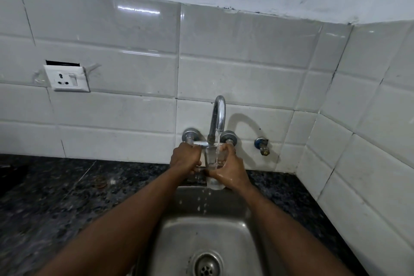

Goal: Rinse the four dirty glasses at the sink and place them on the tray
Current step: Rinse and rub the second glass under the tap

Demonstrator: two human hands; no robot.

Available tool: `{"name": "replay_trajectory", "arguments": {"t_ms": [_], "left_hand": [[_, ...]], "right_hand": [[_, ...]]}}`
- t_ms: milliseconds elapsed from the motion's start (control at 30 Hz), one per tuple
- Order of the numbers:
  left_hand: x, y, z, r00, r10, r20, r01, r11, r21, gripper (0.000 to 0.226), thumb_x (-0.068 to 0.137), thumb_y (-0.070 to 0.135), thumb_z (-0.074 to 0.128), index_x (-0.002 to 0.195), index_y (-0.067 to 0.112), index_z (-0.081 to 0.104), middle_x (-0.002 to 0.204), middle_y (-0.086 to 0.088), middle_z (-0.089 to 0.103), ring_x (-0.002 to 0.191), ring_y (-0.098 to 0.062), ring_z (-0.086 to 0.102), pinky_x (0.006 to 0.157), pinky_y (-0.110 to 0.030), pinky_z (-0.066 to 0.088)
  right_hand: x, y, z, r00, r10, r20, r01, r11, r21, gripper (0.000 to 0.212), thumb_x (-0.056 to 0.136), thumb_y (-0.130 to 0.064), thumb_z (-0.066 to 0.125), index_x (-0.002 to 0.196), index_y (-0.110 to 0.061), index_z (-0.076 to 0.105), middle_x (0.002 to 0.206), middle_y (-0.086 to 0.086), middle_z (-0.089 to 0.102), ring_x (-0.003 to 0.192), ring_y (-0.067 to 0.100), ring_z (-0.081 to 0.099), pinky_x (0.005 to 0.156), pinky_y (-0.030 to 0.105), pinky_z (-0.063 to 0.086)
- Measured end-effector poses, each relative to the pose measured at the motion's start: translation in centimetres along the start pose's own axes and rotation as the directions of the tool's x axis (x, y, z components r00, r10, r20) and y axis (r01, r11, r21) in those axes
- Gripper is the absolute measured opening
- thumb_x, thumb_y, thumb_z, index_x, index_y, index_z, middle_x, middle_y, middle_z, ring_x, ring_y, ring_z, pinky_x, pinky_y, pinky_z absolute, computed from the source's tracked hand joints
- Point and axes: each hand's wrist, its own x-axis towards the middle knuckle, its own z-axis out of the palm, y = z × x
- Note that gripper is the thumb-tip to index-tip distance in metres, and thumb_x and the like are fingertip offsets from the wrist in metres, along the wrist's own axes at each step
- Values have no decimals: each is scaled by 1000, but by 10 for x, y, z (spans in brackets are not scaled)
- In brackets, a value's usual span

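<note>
Rinse step in hand, judged from the running water. Glass (214,159) held upright under the spout of the tap (218,116), above the back edge of the sink (179,242). Stream falling into the glass; drops falling from its base into the basin.

Right hand (228,169) wrapped around the glass from the right side, fingers wet. Left hand (186,158) curled closed at the left tap handle (198,143), knuckles close beside the glass; cannot tell whether gripping the handle, touching the glass, or both.

Tray not in view. Other glasses not in view; count done so far not readable here.

Risks, as judgement only:
- Slip: wet fingers on wet glass, one-hand support likely. Drop into steel basin, chance of a chip or break.
- Knock: glass rim close under the spout and beside the handle; a lift without lowering first could strike metal.
- Overflow and splash onto the dark counter (56,197) if tap opened further. Wall socket (67,78) well apart to the left, low concern.
</note>
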Motion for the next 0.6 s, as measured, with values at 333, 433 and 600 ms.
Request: {"name": "replay_trajectory", "arguments": {"t_ms": [333, 433, 600], "left_hand": [[-10, -11, -5, 999, -39, 35, 39, 999, 8, 24, 89, 15, 52, 83, 0, 69, 71, -12, 74, 60, -28, 73, 65, -42, 63], [-10, -12, -2, 997, -40, 66, 40, 999, 6, 22, 89, 15, 52, 86, 0, 68, 73, -14, 74, 63, -30, 74, 65, -44, 63], [-11, -17, 2, 996, -53, 70, 52, 999, 17, 22, 87, 16, 55, 84, 0, 70, 74, -15, 74, 64, -31, 74, 65, -43, 63]], "right_hand": [[-9, 6, 8, 984, 111, 137, -100, 992, -81, 73, 55, -32, 92, 113, -24, 48, 98, -5, 68, 86, 7, 67, 76, 23, 56], [-12, 3, 10, 986, 167, -13, -166, 985, 39, 68, 58, -31, 91, 111, -20, 50, 94, -4, 66, 81, 7, 64, 67, 19, 52], [-11, 2, 9, 987, 156, 33, -157, 988, 3, 69, 59, -32, 91, 112, -22, 48, 92, -8, 65, 83, 10, 66, 67, 19, 52]]}}
